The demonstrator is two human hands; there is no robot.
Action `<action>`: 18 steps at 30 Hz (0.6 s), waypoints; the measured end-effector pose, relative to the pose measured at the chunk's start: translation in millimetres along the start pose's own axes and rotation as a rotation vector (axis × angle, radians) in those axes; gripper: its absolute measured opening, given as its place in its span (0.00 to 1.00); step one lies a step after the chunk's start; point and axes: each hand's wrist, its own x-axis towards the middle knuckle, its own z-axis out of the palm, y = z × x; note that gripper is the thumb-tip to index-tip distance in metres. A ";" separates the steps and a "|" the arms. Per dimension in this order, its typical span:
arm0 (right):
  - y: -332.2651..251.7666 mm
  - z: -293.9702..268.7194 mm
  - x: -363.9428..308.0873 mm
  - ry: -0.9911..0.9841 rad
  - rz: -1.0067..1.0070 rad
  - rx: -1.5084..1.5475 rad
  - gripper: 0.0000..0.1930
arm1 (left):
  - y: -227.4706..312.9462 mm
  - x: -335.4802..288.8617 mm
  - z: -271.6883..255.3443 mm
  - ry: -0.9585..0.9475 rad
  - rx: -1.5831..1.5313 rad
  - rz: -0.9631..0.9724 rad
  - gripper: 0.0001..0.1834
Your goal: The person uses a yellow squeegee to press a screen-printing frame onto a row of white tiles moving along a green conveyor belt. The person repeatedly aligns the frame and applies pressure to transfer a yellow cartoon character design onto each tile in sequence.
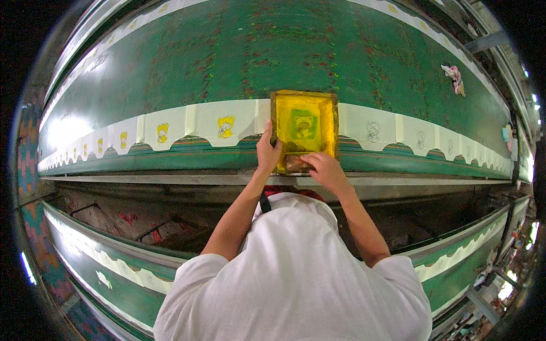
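A yellow, open-topped frame (331, 122), with a green-tinted bear-like motif inside, lies just right of centre, across a white scalloped strip (200, 120) and hiding part of it. The left hand (268, 152) clasps its left wall; the right hand (329, 172) grasps a brown block (296, 164) at its lower end. Left of the frame the strip bears yellow-coloured cartoon figures (226, 126); to the right, grey outline figures (372, 131). A crumpled pinkish cloth (455, 79) lies on the green worktop (284, 51), upper right.
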 end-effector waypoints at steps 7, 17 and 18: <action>-8.7 1.9 43.1 0.102 0.022 -0.340 0.18 | -0.6 -1.2 -0.9 -0.010 -0.077 0.019 0.48; -20.7 25.0 21.3 0.180 0.028 -0.407 0.14 | -11.6 -3.5 5.8 -0.026 -0.122 -0.038 0.46; -21.4 27.9 22.8 0.199 0.036 -0.415 0.14 | -11.4 -2.9 6.2 0.013 -0.122 0.009 0.46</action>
